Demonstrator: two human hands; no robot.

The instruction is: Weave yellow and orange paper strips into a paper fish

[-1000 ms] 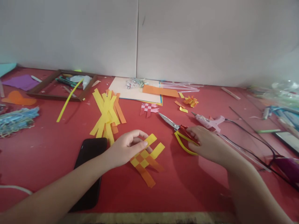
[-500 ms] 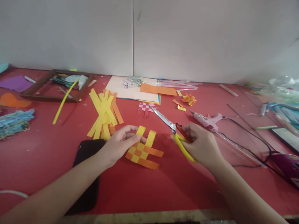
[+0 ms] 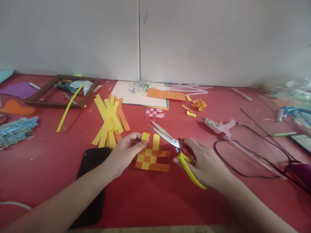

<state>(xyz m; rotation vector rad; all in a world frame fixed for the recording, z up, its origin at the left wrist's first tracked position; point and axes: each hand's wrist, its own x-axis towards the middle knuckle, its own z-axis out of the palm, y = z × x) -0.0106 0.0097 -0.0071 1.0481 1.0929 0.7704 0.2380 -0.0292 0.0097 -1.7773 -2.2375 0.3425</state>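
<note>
Between thumb and fingers, my left hand pinches a yellow strip of a woven paper piece, checkered in yellow and orange. Two yellow strips stick up from its top and two orange ones stick out to the right. My right hand grips scissors with yellow and red handles. Their blades are slightly parted and point up and left, above the loose yellow strip and apart from the paper. Just beyond the blades lies a small pink checkered paper fish.
Yellow and orange paper strips lie piled left of centre, with a black phone nearer. On the right are a pink glue gun and its looping cord. Farther back are a wooden frame, paper sheets and paper scraps.
The scissors have come left and nearer, and their blades are now parted a little. The woven paper has turned to lie squarer to me, still pinched by my left hand.
</note>
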